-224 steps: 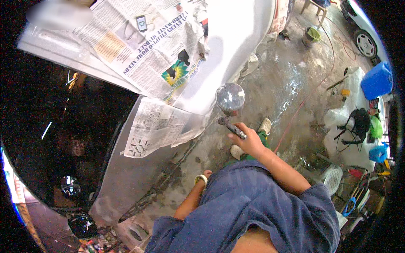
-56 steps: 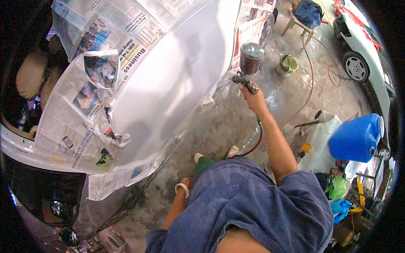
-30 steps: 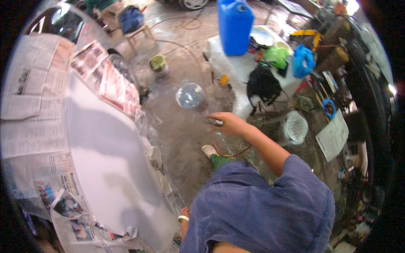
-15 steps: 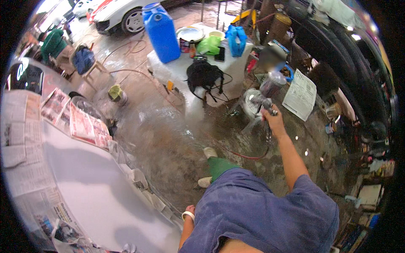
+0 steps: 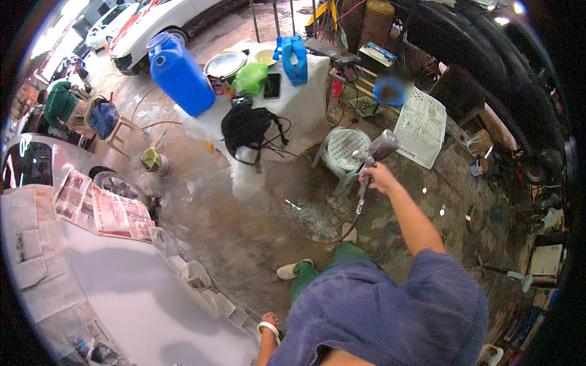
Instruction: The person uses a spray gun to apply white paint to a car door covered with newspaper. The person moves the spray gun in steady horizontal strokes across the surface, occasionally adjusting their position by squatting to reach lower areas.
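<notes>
My right hand (image 5: 379, 177) is closed round the grip of a spray gun (image 5: 368, 168), held out ahead over the floor. A dark, translucent cup (image 5: 384, 145) sits on the gun, and a red air hose (image 5: 332, 241) runs down from its handle. Beyond the gun is a white plastic stool (image 5: 349, 149) with a perforated seat. My left hand (image 5: 268, 319), with a white band at the wrist, hangs low beside a white panel (image 5: 122, 274) edged with newspaper. Its fingers look loosely bent, and I see nothing in them.
A covered table (image 5: 305, 110) ahead carries a blue jug (image 5: 180, 76), a black bag (image 5: 247, 129) and a green plastic bag (image 5: 250, 78). Newspaper (image 5: 421, 128) lies to the right. At far left a person in green (image 5: 61, 107) bends near a chair (image 5: 125, 127).
The view has swung to the right as I walk. My right hand has turned the spray gun, whose cup now points up and right. My left hand still hangs beside the panel.
</notes>
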`<act>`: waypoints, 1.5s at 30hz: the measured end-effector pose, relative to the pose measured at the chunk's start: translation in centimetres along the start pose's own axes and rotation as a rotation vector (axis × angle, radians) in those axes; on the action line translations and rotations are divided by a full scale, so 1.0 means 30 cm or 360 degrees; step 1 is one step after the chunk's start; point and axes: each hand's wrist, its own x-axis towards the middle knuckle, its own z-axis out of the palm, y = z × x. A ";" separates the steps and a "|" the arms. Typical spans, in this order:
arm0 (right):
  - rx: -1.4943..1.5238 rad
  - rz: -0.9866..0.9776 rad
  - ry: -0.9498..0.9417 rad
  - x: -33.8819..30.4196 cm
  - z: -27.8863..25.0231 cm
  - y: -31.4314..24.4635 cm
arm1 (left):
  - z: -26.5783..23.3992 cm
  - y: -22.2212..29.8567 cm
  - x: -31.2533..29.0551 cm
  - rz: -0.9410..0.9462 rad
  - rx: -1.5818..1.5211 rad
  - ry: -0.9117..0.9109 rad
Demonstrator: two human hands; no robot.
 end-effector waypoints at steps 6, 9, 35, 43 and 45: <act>0.0065 0.0438 0.0051 0.443 -0.076 0.263 | 0.496 -0.318 -0.148 0.0758 0.1748 -0.0145; 0.0133 0.0531 0.0052 0.682 -0.118 0.368 | 0.655 -0.393 -0.175 0.0397 0.1383 0.0008; -0.0451 0.0124 -0.0005 1.324 -0.369 0.427 | 1.376 -0.008 -0.063 0.0997 0.1834 0.0341; -0.0722 -0.0264 0.0216 1.330 -0.334 0.451 | 2.524 0.901 0.653 0.2338 0.1597 0.0243; -0.0778 -0.0308 0.0243 1.344 -0.355 0.478 | 2.690 0.954 0.696 0.2422 0.1560 0.0129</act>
